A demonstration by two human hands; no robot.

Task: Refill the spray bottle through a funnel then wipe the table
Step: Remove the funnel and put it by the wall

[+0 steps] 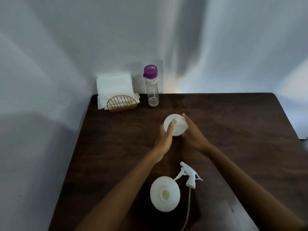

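A white funnel is held over the middle of the dark wooden table, its wide mouth tipped toward the camera. It is gripped from both sides: the left hand is closed against its left side, with the thumb laid across the inside of the rim, and the right hand is curled around its right side, the fingers reaching up past the rim. The funnel's spout is hidden behind the hands, so whether it touches the table cannot be told.

Nearer the camera, the white spray bottle stands upright and uncapped, its open neck seen from above. Just beside it on the right, the white trigger sprayer head lies on the table, its nozzle end touching or overlapping the bottle's shoulder in this view, and its clear dip tube trails toward the near edge. Both lie between the two forearms.

At the far edge, a clear water bottle with a purple cap stands upright against the pale curtain; any liquid inside cannot be made out. Just beside it on the left, a gold wire napkin holder holds a stack of white paper napkins at the table's far left corner. Nothing stands between the funnel and the spray bottle.
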